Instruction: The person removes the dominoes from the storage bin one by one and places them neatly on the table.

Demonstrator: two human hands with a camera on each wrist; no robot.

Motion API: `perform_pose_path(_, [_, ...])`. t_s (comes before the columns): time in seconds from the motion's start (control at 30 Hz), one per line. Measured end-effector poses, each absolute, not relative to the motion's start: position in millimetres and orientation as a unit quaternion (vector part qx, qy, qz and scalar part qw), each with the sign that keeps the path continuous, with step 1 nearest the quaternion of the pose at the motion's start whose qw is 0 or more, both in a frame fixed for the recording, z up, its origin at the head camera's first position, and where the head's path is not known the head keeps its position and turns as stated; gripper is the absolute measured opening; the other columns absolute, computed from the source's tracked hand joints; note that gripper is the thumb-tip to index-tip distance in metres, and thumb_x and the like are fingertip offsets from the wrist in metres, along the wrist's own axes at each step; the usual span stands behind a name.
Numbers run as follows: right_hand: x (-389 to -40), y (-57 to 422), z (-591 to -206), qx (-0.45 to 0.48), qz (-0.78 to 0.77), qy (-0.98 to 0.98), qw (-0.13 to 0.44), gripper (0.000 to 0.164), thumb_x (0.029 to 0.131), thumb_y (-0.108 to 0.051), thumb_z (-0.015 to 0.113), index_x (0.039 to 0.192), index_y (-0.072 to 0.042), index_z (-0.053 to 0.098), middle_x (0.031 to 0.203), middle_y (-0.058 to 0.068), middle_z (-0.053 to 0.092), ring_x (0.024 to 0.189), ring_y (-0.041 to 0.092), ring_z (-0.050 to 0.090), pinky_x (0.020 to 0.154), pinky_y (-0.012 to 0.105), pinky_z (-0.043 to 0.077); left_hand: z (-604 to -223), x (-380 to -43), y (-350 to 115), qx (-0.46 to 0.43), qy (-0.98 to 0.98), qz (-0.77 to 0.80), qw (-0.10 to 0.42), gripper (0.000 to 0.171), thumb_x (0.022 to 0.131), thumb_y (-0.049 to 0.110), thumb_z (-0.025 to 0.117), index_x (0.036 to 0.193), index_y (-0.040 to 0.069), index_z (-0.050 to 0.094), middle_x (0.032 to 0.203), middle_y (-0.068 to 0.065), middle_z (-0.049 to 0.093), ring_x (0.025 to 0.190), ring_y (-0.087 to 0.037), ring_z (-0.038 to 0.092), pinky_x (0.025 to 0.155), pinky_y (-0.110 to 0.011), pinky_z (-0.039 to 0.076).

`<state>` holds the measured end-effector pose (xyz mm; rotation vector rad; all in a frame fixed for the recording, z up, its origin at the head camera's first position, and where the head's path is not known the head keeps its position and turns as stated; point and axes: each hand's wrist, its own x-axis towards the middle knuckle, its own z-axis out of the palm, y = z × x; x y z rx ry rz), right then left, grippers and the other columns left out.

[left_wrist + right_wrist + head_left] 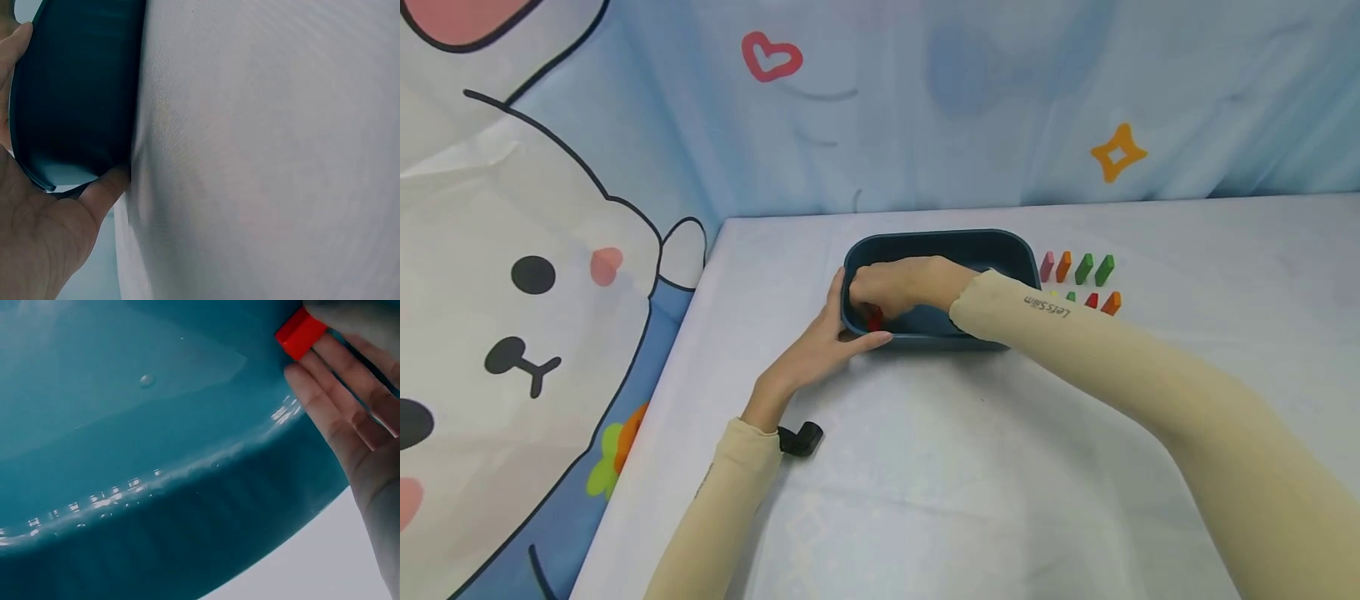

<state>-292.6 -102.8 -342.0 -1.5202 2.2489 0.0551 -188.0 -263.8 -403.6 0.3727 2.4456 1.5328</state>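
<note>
A dark teal plastic basin (pixel 955 340) stands on the white-covered table. My left hand (pixel 820 343) holds its left end, the thumb along the front wall and the fingers at the left side. In the left wrist view, the palm (pixel 44 244) lies round the end of the basin (pixel 81 94). My right hand (pixel 902 282) reaches down inside, at the left end. It pinches a small red block (pixel 301 332) near the basin's floor; in the head view the block (pixel 876 318) shows just below the fingers.
Right of the basin, small blocks stand in two rows, including a pink block (pixel 1047 266), an orange block (pixel 1063 266) and a green block (pixel 1104 270). My right sleeve (pixel 1075 342) partly hides the nearer row. A blue patterned curtain (pixel 925 108) hangs behind the table.
</note>
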Motion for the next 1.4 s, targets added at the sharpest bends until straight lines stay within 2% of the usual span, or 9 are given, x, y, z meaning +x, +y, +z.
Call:
perform_pose_path(0.17, [-291,-104,-343,-0.534,0.051,0.816,0.215,0.016,0.093,0.003,0.076,0.103,-0.008,0.073,0.091,0.003,0.072,0.085,0.018,0.068,0.084,0.034,0.06,-403,-187,-265,0.127,0.836,0.522,0.116,0.117,0.097,0.051,0.072,0.163,0.037,-0.023,0.173,0.004,0.015,0.151,-0.011,0.036,0.125,-0.043,0.027])
perform_pose_path(0.37, [-295,-96,-333,-0.53,0.004,0.82,0.217,0.02,0.09,-0.003,0.081,0.107,-0.008,0.073,0.096,0.004,0.071,0.09,0.019,0.067,0.085,0.034,0.059,-407,-187,-266,0.136,0.831,0.526,0.116,0.114,0.099,0.046,0.072,0.163,0.037,-0.022,0.171,0.006,0.023,0.15,-0.01,0.037,0.124,-0.042,0.029])
perform_pose_path(0.47, [-299,-83,-320,-0.533,-0.029,0.822,0.199,0.023,0.088,-0.004,0.083,0.108,-0.007,0.071,0.098,0.005,0.068,0.091,0.021,0.063,0.085,0.036,0.057,-408,-187,-266,0.128,0.835,0.522,0.117,0.114,0.099,0.047,0.072,0.163,0.038,-0.021,0.173,0.009,0.014,0.154,-0.013,0.03,0.124,-0.044,0.029])
perform_pose_path(0.6, [-299,-53,-300,-0.53,-0.12,0.82,0.181,0.022,0.087,-0.001,0.081,0.104,-0.006,0.069,0.096,0.006,0.066,0.088,0.023,0.061,0.083,0.037,0.056,-408,-188,-266,0.104,0.85,0.503,0.12,0.116,0.096,0.054,0.073,0.164,0.038,-0.019,0.174,0.011,-0.002,0.158,-0.018,0.019,0.125,-0.05,0.026])
perform_pose_path(0.73, [-293,-7,-282,-0.507,-0.256,0.805,0.172,0.022,0.088,0.001,0.08,0.106,-0.004,0.068,0.098,0.006,0.067,0.089,0.022,0.063,0.086,0.037,0.057,-407,-190,-265,0.093,0.86,0.489,0.116,0.118,0.092,0.06,0.073,0.165,0.039,-0.018,0.175,0.007,-0.002,0.159,-0.022,0.015,0.125,-0.054,0.022])
perform_pose_path(0.87, [-281,44,-275,-0.482,-0.35,0.791,0.142,0.026,0.09,0.003,0.079,0.112,-0.001,0.068,0.106,0.007,0.067,0.095,0.02,0.066,0.09,0.029,0.058,-408,-192,-267,0.092,0.868,0.475,0.113,0.119,0.091,0.062,0.073,0.164,0.042,-0.019,0.175,0.004,-0.003,0.16,-0.023,0.013,0.126,-0.055,0.021])
perform_pose_path(1.03, [-263,106,-287,-0.463,-0.425,0.771,0.103,0.032,0.088,0.014,0.075,0.117,0.003,0.065,0.109,0.008,0.065,0.099,0.016,0.068,0.087,0.022,0.058,-408,-193,-272,0.095,0.872,0.468,0.111,0.119,0.092,0.061,0.073,0.164,0.04,-0.019,0.175,0.002,-0.004,0.159,-0.025,0.015,0.125,-0.056,0.022])
perform_pose_path(1.17, [-252,143,-306,-0.433,-0.45,0.778,0.073,0.038,0.083,0.021,0.074,0.115,0.004,0.065,0.108,0.006,0.065,0.096,0.015,0.067,0.089,0.018,0.056,-407,-194,-276,0.093,0.872,0.468,0.111,0.12,0.092,0.062,0.073,0.165,0.038,-0.019,0.175,0.001,-0.002,0.157,-0.027,0.024,0.124,-0.055,0.025])
perform_pose_path(1.4, [-235,179,-346,-0.344,-0.419,0.84,0.027,0.042,0.079,0.019,0.08,0.114,-0.001,0.068,0.104,0.0,0.067,0.096,0.007,0.065,0.084,0.011,0.053,-406,-195,-283,0.087,0.871,0.47,0.11,0.121,0.091,0.062,0.073,0.164,0.039,-0.02,0.175,0.001,-0.003,0.156,-0.029,0.029,0.124,-0.054,0.026])
